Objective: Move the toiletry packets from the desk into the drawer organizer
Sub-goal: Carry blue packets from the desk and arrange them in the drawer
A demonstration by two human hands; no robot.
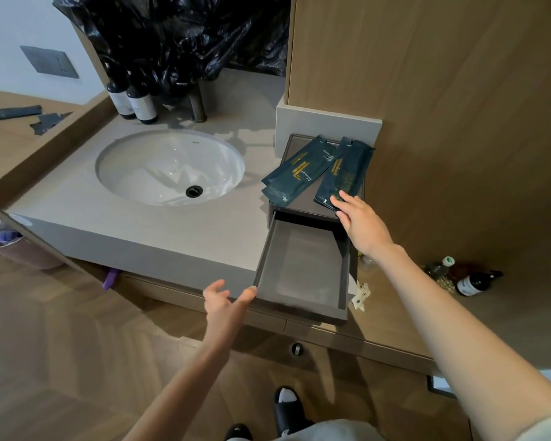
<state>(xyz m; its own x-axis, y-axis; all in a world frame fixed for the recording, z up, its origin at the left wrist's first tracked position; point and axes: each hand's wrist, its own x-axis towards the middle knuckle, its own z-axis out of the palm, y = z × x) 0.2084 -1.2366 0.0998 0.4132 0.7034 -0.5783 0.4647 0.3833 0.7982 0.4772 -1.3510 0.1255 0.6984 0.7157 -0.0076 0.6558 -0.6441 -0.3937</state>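
Several dark teal toiletry packets lie on top of the grey drawer organizer (303, 207): one pile on the left (295, 171) and one pile on the right (344, 173). The organizer's drawer (299, 272) is pulled out towards me and nothing lies in it. My right hand (361, 222) rests its fingertips on the near end of the right pile, fingers spread, not gripping. My left hand (225, 302) hovers with fingers apart at the drawer's front left corner, holding nothing.
A white oval sink (169, 167) is set in the beige countertop (109, 214) to the left of the organizer. Two dark bottles (134, 103) and a faucet stand behind it under black plastic sheeting. A wood wall panel rises on the right, with bottles (471, 281) on the low ledge.
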